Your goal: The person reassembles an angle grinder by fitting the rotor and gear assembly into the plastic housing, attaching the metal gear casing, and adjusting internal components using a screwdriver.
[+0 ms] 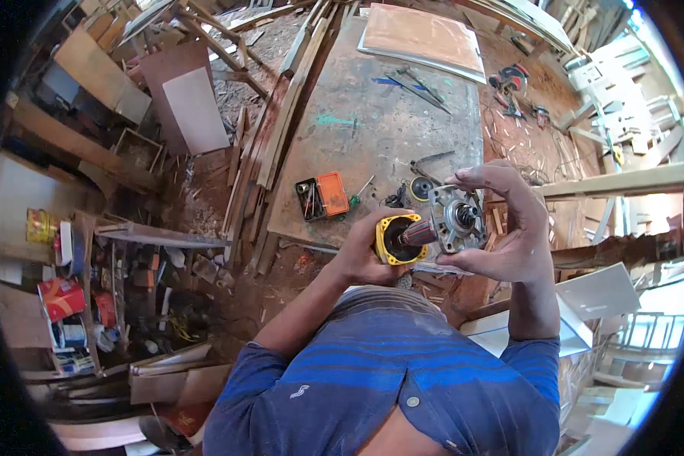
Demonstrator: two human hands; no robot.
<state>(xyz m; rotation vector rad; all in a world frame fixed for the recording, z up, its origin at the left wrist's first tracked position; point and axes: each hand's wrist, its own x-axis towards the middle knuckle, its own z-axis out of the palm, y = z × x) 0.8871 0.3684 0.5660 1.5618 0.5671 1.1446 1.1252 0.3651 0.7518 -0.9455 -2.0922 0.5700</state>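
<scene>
The left hand (359,254) is grasping the yellow motor housing (381,243), with its fingers curled around the outside. The right hand (518,228) grips the metal end plate (446,220) between thumb and fingers, at opposite edges. From this plate, the armature (416,234) extends leftward to the housing's open mouth.

From far off, I see that I wear a dark blue shirt (387,338) with brighter blue stripes (327,371) across it. The sleeves (534,365) are short. A round, pale button (413,401) sits by the open neck. A little white mark (300,391) is on the left chest. Lower down, the cloth looks grey, maybe dusty.
</scene>
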